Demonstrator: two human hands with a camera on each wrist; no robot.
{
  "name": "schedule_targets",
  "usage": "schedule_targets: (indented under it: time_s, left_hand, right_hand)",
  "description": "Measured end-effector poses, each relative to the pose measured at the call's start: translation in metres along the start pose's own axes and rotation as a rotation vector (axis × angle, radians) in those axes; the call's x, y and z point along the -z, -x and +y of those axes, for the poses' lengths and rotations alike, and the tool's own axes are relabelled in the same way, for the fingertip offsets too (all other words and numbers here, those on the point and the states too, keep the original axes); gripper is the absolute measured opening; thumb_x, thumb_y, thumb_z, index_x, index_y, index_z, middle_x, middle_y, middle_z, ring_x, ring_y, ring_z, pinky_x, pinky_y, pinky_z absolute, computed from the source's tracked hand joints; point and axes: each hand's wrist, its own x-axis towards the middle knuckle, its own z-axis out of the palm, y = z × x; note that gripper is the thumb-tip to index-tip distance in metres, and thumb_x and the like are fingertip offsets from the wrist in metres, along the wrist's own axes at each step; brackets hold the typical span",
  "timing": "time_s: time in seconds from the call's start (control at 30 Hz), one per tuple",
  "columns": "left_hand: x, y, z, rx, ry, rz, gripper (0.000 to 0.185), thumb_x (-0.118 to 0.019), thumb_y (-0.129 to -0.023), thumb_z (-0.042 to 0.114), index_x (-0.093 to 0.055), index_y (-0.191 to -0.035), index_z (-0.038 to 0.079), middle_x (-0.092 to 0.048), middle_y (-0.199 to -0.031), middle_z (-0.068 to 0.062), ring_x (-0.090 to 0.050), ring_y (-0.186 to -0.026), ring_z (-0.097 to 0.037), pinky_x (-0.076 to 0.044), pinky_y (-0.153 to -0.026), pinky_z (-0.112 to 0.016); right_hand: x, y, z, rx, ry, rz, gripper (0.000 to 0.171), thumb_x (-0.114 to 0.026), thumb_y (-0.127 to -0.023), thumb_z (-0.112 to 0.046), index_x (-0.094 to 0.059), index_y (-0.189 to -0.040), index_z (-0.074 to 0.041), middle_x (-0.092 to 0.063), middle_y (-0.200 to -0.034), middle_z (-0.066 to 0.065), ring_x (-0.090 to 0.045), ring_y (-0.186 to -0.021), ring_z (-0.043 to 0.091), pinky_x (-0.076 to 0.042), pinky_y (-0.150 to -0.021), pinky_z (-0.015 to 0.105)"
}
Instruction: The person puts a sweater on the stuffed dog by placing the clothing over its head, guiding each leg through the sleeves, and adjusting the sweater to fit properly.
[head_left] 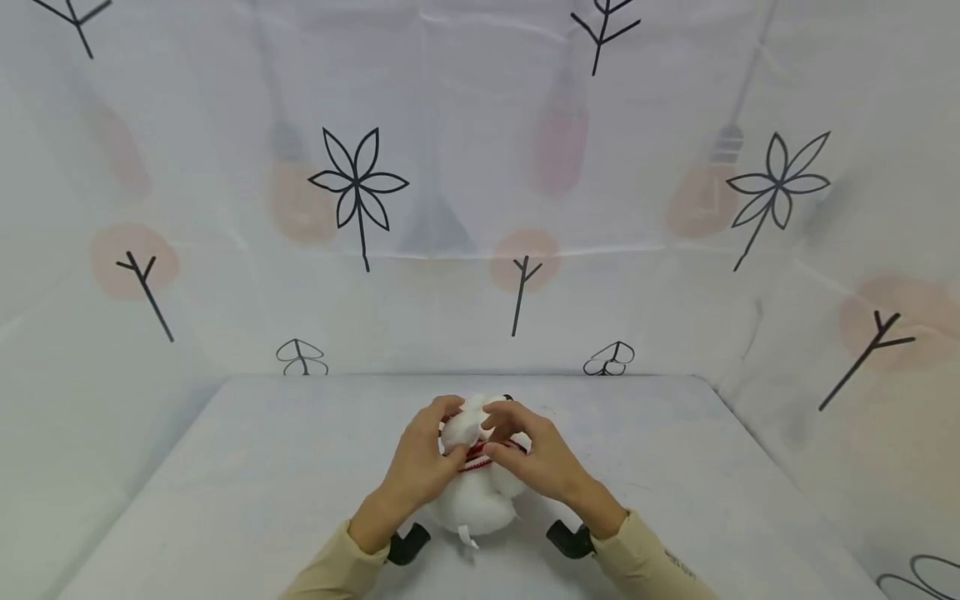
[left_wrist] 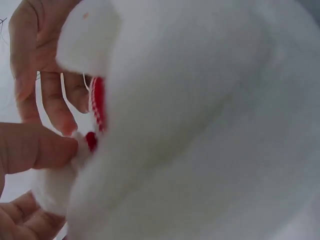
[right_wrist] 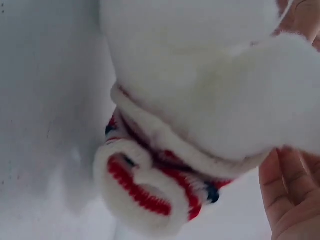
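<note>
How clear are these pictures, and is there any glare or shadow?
Head view: crisp black line drawings on the cloth backdrop, slight shine along its creases, faint shadow beside the white plush toy; left wrist view: the toy fills much of the frame, soft and blurry, perhaps from closeness; right wrist view: greyish light, softly focused red knit.

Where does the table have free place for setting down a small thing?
Bare table lies between its left edge and the left hand, and between the right hand and right edge; a thinner strip separates plush toy from backdrop. The middle is crowded with toy, hands and black wrist pieces.
</note>
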Motion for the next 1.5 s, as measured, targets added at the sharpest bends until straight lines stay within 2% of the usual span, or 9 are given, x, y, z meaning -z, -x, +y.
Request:
schedule_targets:
  time_s: [0.07,0.17,0.33,0.5,0.73,0.9,1.07,1.27,1.5]
  left_hand:
    - [0.001,0.000,-0.002,0.027,-0.031,0.020,0.051,-0.074,-0.072,0.001,-0.056,-0.119,0.005,-0.063,-0.103,-0.005,-0.055,-0.088,-0.016,-0.049,-0.071,-0.034]
    - [0.004,-0.001,-0.004,0.056,-0.061,0.049,0.051,-0.073,-0.071,0.002,-0.057,-0.119,0.005,-0.064,-0.102,-0.007,-0.055,-0.088,-0.019,-0.049,-0.073,-0.036]
    - [0.010,-0.003,-0.006,0.058,-0.074,0.068,0.046,-0.073,-0.072,0.004,-0.058,-0.115,0.004,-0.064,-0.099,-0.008,-0.055,-0.086,-0.022,-0.049,-0.073,-0.039]
    - [0.012,-0.004,-0.008,0.070,-0.075,0.057,0.044,-0.072,-0.072,0.003,-0.058,-0.114,0.003,-0.062,-0.095,-0.008,-0.055,-0.083,-0.021,-0.049,-0.072,-0.039]
    - [0.009,-0.003,-0.008,0.089,-0.047,0.050,0.041,-0.072,-0.075,0.001,-0.057,-0.113,0.003,-0.058,-0.091,-0.004,-0.053,-0.079,-0.016,-0.049,-0.071,-0.036]
    - [0.003,0.000,-0.007,0.099,-0.054,-0.036,0.039,-0.072,-0.076,0.005,-0.056,-0.112,0.003,-0.054,-0.089,-0.003,-0.051,-0.079,-0.015,-0.049,-0.069,-0.033]
    - [0.001,0.001,-0.007,0.053,-0.100,-0.077,0.038,-0.073,-0.074,0.007,-0.058,-0.109,0.003,-0.056,-0.090,-0.005,-0.054,-0.083,-0.019,-0.048,-0.073,-0.038]
    - [0.000,0.000,-0.001,-0.020,-0.026,-0.098,0.041,-0.076,-0.076,0.005,-0.058,-0.112,0.006,-0.065,-0.093,-0.001,-0.060,-0.084,-0.017,-0.049,-0.072,-0.032]
    - [0.001,-0.001,0.001,-0.021,0.014,-0.109,0.049,-0.075,-0.076,0.002,-0.051,-0.119,0.004,-0.065,-0.089,0.000,-0.061,-0.072,-0.013,-0.049,-0.063,-0.025]
  right_hand:
    - [0.001,0.001,0.000,0.035,0.034,0.011,0.043,-0.071,-0.086,-0.015,-0.055,-0.125,-0.010,-0.064,-0.106,0.005,-0.062,-0.088,0.015,-0.051,-0.077,0.035]
    - [0.002,0.001,-0.001,0.071,0.130,0.040,0.039,-0.075,-0.081,-0.021,-0.060,-0.116,-0.014,-0.062,-0.094,0.003,-0.056,-0.080,0.017,-0.049,-0.070,0.033]
    - [0.000,0.003,-0.004,0.022,0.326,0.038,0.036,-0.079,-0.074,-0.038,-0.060,-0.100,-0.022,-0.048,-0.069,-0.005,-0.047,-0.061,0.010,-0.039,-0.053,0.022]
    - [-0.004,0.005,-0.007,-0.014,0.427,-0.009,0.033,-0.077,-0.073,-0.040,-0.058,-0.097,-0.025,-0.045,-0.064,-0.018,-0.043,-0.056,-0.002,-0.039,-0.049,0.018]
    - [0.002,0.005,-0.006,0.058,0.424,0.058,0.028,-0.075,-0.074,-0.016,-0.061,-0.099,-0.017,-0.056,-0.082,-0.013,-0.047,-0.063,0.000,-0.043,-0.054,0.017]
    - [0.010,0.002,-0.003,0.087,0.429,0.099,0.033,-0.074,-0.074,-0.010,-0.063,-0.104,-0.015,-0.056,-0.092,-0.012,-0.047,-0.070,0.001,-0.044,-0.058,0.019]
    - [0.012,0.001,0.000,0.050,0.403,0.017,0.032,-0.074,-0.080,-0.022,-0.062,-0.109,-0.017,-0.052,-0.089,-0.014,-0.050,-0.073,0.005,-0.045,-0.061,0.020]
    - [0.011,0.000,0.006,0.004,0.270,-0.009,0.032,-0.073,-0.084,-0.023,-0.062,-0.111,-0.011,-0.060,-0.094,-0.001,-0.055,-0.080,0.015,-0.050,-0.066,0.032]
    - [0.009,-0.001,0.014,-0.134,0.221,0.037,0.060,-0.078,-0.079,-0.030,-0.053,-0.126,-0.005,-0.058,-0.104,0.004,-0.056,-0.092,0.019,-0.049,-0.079,0.036]
